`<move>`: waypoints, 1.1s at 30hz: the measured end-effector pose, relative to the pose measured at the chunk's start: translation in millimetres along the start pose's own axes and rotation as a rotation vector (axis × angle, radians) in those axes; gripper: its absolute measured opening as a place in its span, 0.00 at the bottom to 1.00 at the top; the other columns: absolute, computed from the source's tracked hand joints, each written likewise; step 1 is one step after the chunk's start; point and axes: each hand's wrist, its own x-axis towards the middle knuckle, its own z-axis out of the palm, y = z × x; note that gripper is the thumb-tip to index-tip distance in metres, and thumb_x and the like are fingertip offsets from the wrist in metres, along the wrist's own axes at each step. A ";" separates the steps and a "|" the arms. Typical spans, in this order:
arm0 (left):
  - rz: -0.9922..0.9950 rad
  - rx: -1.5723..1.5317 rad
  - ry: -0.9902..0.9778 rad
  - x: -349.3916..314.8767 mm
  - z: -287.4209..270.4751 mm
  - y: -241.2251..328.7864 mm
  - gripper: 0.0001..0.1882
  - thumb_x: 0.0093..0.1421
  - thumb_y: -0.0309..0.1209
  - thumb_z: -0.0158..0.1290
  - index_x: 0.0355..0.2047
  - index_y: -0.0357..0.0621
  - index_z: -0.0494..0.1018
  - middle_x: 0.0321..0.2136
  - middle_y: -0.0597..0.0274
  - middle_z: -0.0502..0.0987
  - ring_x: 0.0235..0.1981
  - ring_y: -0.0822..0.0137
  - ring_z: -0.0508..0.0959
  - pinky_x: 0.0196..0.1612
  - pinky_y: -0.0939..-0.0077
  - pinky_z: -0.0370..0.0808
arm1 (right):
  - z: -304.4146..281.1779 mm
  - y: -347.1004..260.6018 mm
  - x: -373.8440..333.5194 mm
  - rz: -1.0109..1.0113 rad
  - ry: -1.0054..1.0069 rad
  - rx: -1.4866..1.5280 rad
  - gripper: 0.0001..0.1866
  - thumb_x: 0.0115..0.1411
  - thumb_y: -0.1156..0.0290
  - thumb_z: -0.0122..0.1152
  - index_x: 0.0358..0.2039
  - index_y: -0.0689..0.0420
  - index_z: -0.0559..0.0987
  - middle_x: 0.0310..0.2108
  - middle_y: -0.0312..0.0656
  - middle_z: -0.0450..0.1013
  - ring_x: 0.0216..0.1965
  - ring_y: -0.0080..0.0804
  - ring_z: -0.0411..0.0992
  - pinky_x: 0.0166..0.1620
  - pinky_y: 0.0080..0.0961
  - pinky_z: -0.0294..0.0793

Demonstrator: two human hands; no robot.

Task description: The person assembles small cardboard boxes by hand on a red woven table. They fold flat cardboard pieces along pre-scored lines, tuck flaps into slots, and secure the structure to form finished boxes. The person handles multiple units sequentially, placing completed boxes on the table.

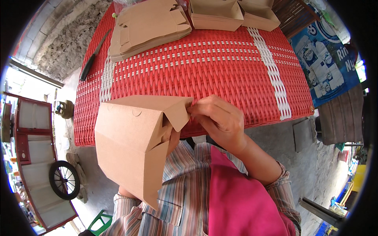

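A partly folded brown cardboard food box (pixel 126 141) is tilted up in front of my chest, over the near edge of the table. My left hand (pixel 173 141) holds it from behind and inside; most of that hand is hidden, with some fingers showing through the gap at the box's open corner. My right hand (pixel 220 120) is closed in a pinch on the corner flap at the box's right end. The flap hangs folded over that corner, and the side panel below it stands apart.
On the red woven table (pixel 197 74) lie a stack of flat cardboard blanks (pixel 147 25) and a black-handled knife (pixel 93 57). Open formed boxes (pixel 216 15) stand at the far edge. A cart (pixel 37 157) with a spoked wheel is at the left, a blue banner (pixel 321 59) at the right.
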 end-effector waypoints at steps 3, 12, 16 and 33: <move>-0.051 -0.055 -0.037 5.6 -8.7 5.0 0.09 0.59 0.26 0.60 0.41 0.46 0.79 0.34 0.61 0.83 0.30 0.65 0.83 0.32 0.73 0.78 | 2.1 -5.2 2.8 0.046 0.013 0.053 0.08 0.51 0.86 0.64 0.34 0.64 0.80 0.29 0.44 0.77 0.30 0.34 0.77 0.32 0.23 0.76; 0.024 0.141 -0.023 5.3 -0.8 6.8 0.15 0.53 0.32 0.63 0.43 0.58 0.80 0.39 0.65 0.81 0.38 0.63 0.82 0.43 0.66 0.77 | 4.4 0.3 -2.0 0.005 0.026 0.004 0.09 0.52 0.86 0.64 0.35 0.64 0.79 0.30 0.45 0.76 0.31 0.37 0.77 0.34 0.26 0.76; -0.052 0.259 -0.128 11.6 -10.9 16.6 0.17 0.53 0.30 0.61 0.45 0.56 0.79 0.40 0.65 0.80 0.39 0.60 0.81 0.43 0.64 0.77 | 8.6 -2.3 0.4 0.042 -0.036 -0.032 0.12 0.51 0.84 0.64 0.37 0.63 0.75 0.33 0.47 0.71 0.33 0.43 0.74 0.35 0.32 0.75; 0.114 0.202 -0.013 19.5 -26.3 24.4 0.13 0.52 0.27 0.61 0.40 0.49 0.79 0.28 0.63 0.76 0.29 0.63 0.77 0.34 0.68 0.74 | 8.9 3.4 -6.1 -0.016 0.112 -0.252 0.18 0.48 0.87 0.61 0.41 0.67 0.72 0.45 0.54 0.72 0.45 0.52 0.75 0.46 0.37 0.77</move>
